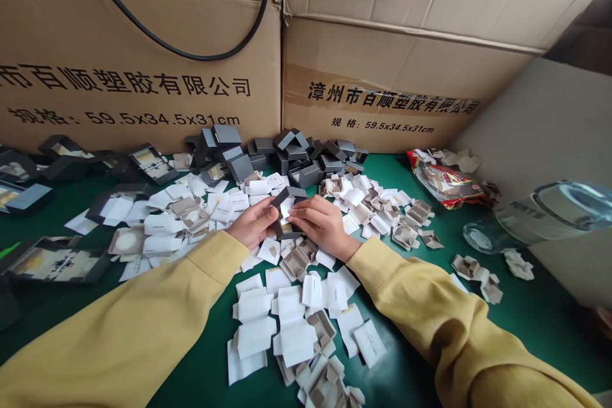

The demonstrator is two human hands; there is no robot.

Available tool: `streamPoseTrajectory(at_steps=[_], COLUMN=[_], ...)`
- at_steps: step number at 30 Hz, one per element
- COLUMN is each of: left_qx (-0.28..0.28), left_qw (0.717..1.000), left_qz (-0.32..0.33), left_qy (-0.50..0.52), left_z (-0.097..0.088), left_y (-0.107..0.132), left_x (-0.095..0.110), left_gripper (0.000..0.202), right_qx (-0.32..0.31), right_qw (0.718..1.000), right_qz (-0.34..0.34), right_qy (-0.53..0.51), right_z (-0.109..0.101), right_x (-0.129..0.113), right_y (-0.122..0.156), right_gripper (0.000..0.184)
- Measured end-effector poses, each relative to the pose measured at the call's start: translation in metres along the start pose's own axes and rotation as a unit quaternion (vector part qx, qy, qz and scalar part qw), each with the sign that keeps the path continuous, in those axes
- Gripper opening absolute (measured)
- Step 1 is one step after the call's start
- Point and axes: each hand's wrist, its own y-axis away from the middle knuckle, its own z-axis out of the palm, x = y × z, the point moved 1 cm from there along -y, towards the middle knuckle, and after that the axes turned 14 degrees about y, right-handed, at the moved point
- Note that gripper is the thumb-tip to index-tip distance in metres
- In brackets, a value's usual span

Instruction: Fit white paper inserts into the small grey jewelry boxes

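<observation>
small dark-grey hinged cardboard box [285, 210] — light, thin-walled, crushable | left hand [255, 223] and right hand [325, 224] pinch its sides | best held by edges — white paper inserts [287, 319] strewn below

Two arms in yellow sleeves

Left sleeve [143, 319] enters from 8 o'clock, right sleeve [449, 325] from 4 o'clock; soft, creased cloth, bare hands.

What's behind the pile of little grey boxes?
Behind the pile of little grey boxes stand two big cardboard cartons with printed writing, side by side. A black cable hangs across the left one. Whatever is inside or behind the cartons is hidden.
</observation>
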Motion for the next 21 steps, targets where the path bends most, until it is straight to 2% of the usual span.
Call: streamPoseTrajectory(at_steps=[4,15,21], left_qx=[-0.003,-0.012,-0.005], left_qw=[1.000,0.999,0.998], left_qz=[-0.003,0.023,0.016], left_qy=[-0.007,-0.029,-0.060], left_z=[-0.0016,-0.0004,-0.0003], left_y=[-0.0007,0.0001,0.0008], left_x=[-0.0007,-0.0027,-0.0024], left_gripper=[0.054,0.046,0.053], right_qx=[-0.032,-0.072,-0.085], right_qw=[0.999,0.994,0.982], right_qz=[0.007,0.015,-0.026], right_qy=[0.009,0.084,0.169], right_z=[0.0029,0.0034,0.0011], right_x=[0.0025,-0.0022,-0.0051], right_y=[0.0012,-0.0015,-0.0055], right_gripper=[0.012,0.021,0.027])
